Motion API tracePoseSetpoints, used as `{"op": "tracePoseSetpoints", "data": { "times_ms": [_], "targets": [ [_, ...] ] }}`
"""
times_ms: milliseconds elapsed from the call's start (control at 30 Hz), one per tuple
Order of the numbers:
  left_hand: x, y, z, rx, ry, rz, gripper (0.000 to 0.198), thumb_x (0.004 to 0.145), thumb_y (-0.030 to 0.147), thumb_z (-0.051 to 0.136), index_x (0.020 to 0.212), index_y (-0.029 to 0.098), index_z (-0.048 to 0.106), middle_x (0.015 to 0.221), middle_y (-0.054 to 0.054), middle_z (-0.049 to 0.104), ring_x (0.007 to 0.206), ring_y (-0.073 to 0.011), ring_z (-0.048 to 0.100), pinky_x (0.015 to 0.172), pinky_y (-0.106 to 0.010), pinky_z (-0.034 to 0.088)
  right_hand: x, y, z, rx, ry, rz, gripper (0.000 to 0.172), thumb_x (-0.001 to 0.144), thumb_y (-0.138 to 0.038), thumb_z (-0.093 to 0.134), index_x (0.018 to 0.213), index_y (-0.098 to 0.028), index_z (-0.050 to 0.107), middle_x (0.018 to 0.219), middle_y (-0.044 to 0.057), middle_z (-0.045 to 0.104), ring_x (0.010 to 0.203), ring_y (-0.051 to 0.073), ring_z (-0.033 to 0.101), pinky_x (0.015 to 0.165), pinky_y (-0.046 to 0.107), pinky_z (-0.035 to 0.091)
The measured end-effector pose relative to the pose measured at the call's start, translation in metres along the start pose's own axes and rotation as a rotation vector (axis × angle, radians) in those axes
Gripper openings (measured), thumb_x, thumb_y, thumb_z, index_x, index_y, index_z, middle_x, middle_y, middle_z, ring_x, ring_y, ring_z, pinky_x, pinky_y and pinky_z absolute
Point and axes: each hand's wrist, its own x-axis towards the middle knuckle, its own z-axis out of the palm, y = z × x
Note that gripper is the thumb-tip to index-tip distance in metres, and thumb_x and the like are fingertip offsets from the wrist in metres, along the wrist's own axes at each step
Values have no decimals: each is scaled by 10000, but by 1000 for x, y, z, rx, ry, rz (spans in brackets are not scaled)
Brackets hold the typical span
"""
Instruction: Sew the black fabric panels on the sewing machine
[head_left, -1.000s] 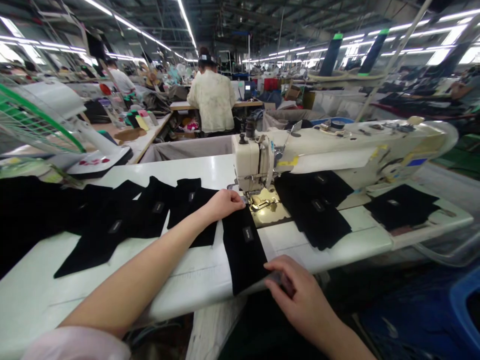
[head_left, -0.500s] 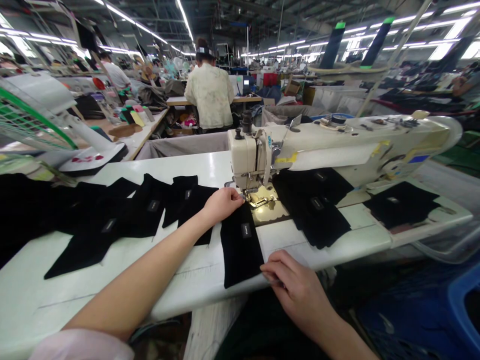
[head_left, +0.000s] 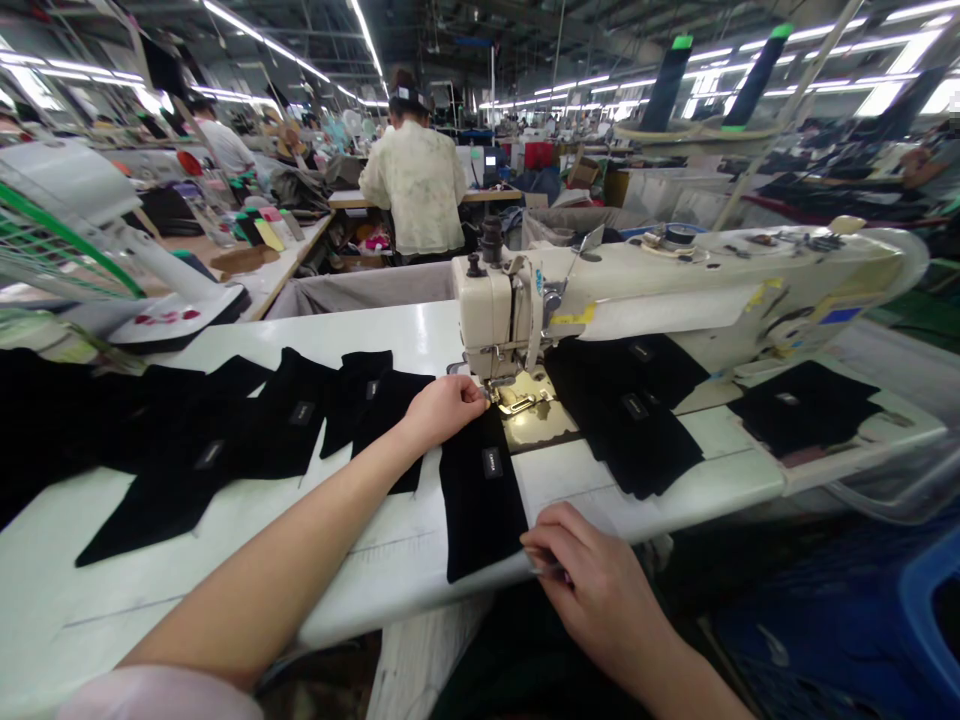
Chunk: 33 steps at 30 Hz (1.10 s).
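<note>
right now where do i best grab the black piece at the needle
Likely the near end, pinched from the table front: the black piece lies flat, its far end under the left hand at the presser foot, its near end reaching the edge.

Matt black cloth piece [head_left: 480, 490] with a small woven label lies on the smooth, glossy white table [head_left: 225, 540], at twelve o'clock the shiny brass-toned metal plate [head_left: 536, 420] beneath the cream enamelled sewing machine [head_left: 675, 290].

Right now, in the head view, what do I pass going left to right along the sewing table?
Green fan guard, row of overlapping black fabric pieces, left hand, presser foot, stack of black pieces under the machine arm, far-right black pieces.
</note>
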Motion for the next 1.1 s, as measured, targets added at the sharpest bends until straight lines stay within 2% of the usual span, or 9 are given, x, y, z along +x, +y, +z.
{"op": "tracePoseSetpoints", "data": {
  "times_ms": [233, 667, 1100],
  "targets": [
    [2, 2, -2, 6, 4, -43, 224, 779, 358, 610, 631, 190, 594, 640, 7, 620, 604, -153, 539, 563, -266, 333, 2, 1, -2, 28, 8, 37, 313, 749, 20, 481, 943, -197, 595, 941, 33, 586, 778, 168, 580, 671, 277, 415],
    [4, 1, -1, 12, -1, -50, 251, 773, 386, 613, 613, 193, 594, 601, 10, 595, 573, -146, 518, 545, -265, 315, 5, -1, -2, 16, 13, 36, 315, 759, 23, 480, 947, -201, 599, 942, 26, 589, 768, 160, 578, 645, 264, 399],
    [8, 4, -5, 29, -28, -51, 257, 775, 341, 611, 570, 191, 571, 528, 24, 547, 533, -139, 507, 539, -264, 323, 11, -1, -1, -50, -4, 22, 295, 747, 37, 498, 906, -196, 586, 906, 6, 575, 726, 140, 546, 614, 263, 352]
  ]
}}
